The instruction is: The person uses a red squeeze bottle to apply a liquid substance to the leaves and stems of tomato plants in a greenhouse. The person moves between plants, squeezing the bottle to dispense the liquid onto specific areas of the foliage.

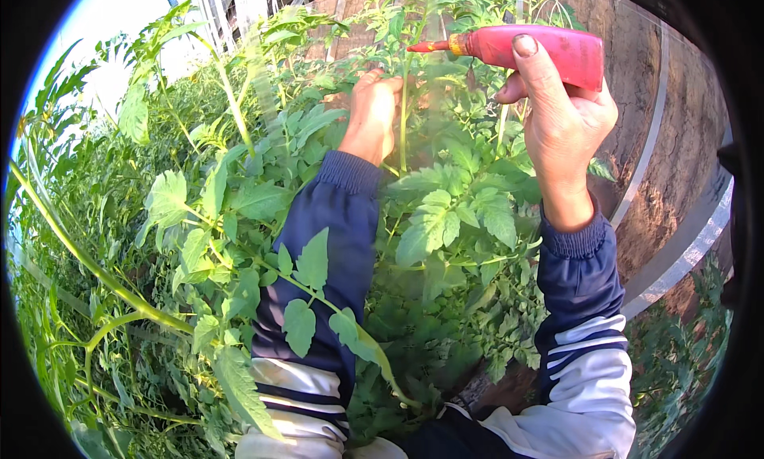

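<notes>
A pink-red plastic squeeze bottle [552, 52] with a pointed nozzle lies sideways in my right hand [564, 122], thumb on its near side. The nozzle tip points left, close to an upright green stem [404, 113] of a plant that looks like tomato. My left hand [373, 110] is just left of that stem, fingers curled in among the leaves. Whether it pinches a small plant part is hidden by the hand itself. Broad lobed leaves [439, 220] spread below and between the two forearms.
A thick bent stem [119, 289] crosses the left side, and a leafy shoot [313, 262] passes in front of my left sleeve. Dense foliage surrounds both arms. At right stands a brown earthen-looking wall [644, 101] with pale curved strips [647, 140] before it.
</notes>
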`<state>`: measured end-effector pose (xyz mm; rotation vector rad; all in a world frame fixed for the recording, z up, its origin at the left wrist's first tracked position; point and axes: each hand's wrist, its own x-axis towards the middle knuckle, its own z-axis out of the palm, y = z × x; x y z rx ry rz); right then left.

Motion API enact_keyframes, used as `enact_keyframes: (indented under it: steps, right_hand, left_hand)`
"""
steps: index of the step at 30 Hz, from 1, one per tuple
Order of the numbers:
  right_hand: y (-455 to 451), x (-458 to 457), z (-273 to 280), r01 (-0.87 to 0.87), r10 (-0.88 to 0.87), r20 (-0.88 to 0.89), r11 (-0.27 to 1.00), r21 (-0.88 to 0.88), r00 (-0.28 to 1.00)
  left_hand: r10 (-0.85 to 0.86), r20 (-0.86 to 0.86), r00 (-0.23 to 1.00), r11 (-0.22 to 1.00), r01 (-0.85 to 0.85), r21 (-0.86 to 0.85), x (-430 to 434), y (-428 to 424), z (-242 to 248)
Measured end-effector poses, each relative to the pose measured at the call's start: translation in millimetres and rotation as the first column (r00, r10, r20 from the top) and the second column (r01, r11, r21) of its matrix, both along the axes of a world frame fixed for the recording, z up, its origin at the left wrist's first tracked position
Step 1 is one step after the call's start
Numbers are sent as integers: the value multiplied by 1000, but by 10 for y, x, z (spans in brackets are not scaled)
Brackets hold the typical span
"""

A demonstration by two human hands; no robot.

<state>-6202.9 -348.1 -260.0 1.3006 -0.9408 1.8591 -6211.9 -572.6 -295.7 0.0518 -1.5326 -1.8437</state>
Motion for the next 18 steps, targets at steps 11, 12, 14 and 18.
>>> enact_keyframes:
  steps: [11, 12, 14, 18]
  right_hand:
    - [175, -207, -1, -70, 66, 46, 994, 89, 997]
    - [182, -202, 4, -71, 67, 52, 994, 87, 996]
    - [210, -192, 14, -79, 77, 33, 992, 93, 996]
    - [281, -172, 30, -114, 111, 35, 989, 91, 993]
  left_hand:
    - [-141, -216, 966, 982, 164, 89, 457, 192, 20]
    - [-157, -207, 966, 973, 187, 135, 501, 187, 38]
    - [-183, -171, 968, 971, 206, 123, 567, 183, 67]
    - [-281, -141, 949, 960, 280, -27, 626, 231, 100]
